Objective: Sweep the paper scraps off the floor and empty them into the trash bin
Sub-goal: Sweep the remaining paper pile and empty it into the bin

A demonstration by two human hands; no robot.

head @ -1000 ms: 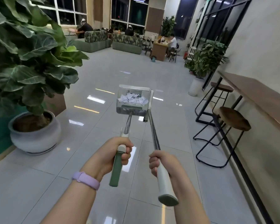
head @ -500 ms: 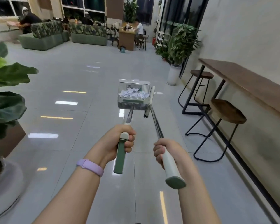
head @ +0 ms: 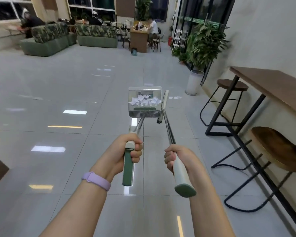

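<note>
Gleaming beneath both hands, the tiled floor [head: 75,168] stretches ahead, where the dustpan [head: 144,106] carries paper scraps [head: 143,99], its handle clenched in the left hand [head: 126,154], the broom [head: 169,134] in the right hand [head: 178,158].

Left hand [head: 126,153] and right hand [head: 175,159] both clenched, forearms outstretched.

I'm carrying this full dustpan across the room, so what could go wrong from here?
The paper scraps sit loose in the open dustpan, held out level by the left hand; a tilt could spill them. The broom in the right hand passes close to the stools and might snag.
</note>
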